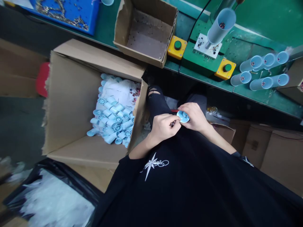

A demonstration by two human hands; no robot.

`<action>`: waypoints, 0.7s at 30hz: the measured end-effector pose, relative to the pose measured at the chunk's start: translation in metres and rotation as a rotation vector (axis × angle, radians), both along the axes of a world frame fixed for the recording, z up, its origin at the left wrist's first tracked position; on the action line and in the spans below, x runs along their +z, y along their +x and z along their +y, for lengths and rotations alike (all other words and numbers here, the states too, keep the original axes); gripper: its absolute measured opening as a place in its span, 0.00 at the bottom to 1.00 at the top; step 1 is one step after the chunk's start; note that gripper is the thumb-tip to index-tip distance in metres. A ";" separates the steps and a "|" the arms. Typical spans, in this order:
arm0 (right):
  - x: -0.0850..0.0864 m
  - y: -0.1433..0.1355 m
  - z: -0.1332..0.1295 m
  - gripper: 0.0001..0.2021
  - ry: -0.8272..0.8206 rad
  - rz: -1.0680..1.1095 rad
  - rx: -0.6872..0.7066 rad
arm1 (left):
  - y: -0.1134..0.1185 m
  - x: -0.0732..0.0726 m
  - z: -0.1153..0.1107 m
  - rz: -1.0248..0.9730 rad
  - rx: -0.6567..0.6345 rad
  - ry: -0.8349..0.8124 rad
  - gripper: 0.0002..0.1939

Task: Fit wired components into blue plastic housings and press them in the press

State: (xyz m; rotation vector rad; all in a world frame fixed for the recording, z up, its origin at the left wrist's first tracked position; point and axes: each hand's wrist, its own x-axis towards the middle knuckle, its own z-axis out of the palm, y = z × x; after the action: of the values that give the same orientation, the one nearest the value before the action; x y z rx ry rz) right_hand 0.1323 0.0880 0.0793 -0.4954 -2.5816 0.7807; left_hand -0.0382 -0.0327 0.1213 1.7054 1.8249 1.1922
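My right hand (194, 117) is closed round a light-blue plastic cup (182, 117), its open end turned up towards me with moulded ribs visible inside. Curled fingers of my left hand (164, 127) hold some small dark, coppery metal parts (172, 124). The left thumb and forefinger meet the cup's rim, and their tips are partly hidden. Both hands are close together above my lap. To their left, a big cardboard box (73, 101) holds many similar blue cups (113, 118) and a white plastic bag (118, 91).
On the green bench, a press fixture (208, 47) carries a blue cylinder (222, 26) between two yellow button boxes (177, 47). Several blue cylinders (241, 78) stand to the right. A smaller carton (146, 34) and a blue tray (71, 15) of metal pieces are further left.
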 end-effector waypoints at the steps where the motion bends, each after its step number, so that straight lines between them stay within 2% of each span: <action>1: 0.000 0.000 0.000 0.19 -0.001 -0.010 0.000 | -0.001 0.001 0.000 0.007 -0.007 -0.011 0.09; 9: 0.002 -0.005 -0.002 0.16 0.011 0.057 0.064 | 0.005 -0.005 0.003 0.082 -0.057 -0.114 0.11; 12: 0.004 -0.004 -0.001 0.16 0.010 0.042 0.040 | 0.007 -0.005 0.004 0.039 -0.007 -0.082 0.04; 14: 0.004 -0.003 -0.001 0.16 -0.002 0.029 0.021 | 0.006 -0.003 0.004 -0.027 -0.002 -0.086 0.05; 18: 0.002 -0.002 0.000 0.18 -0.026 -0.013 -0.017 | -0.003 0.002 0.005 -0.135 -0.112 -0.150 0.06; 21: 0.002 -0.003 -0.001 0.18 -0.015 0.027 0.003 | -0.007 0.000 0.007 -0.068 -0.160 -0.127 0.09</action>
State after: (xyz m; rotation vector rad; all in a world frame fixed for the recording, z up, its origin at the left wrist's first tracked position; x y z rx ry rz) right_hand 0.1291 0.0870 0.0813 -0.4826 -2.5542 0.8027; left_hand -0.0457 -0.0260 0.1216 1.6836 1.6537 1.0333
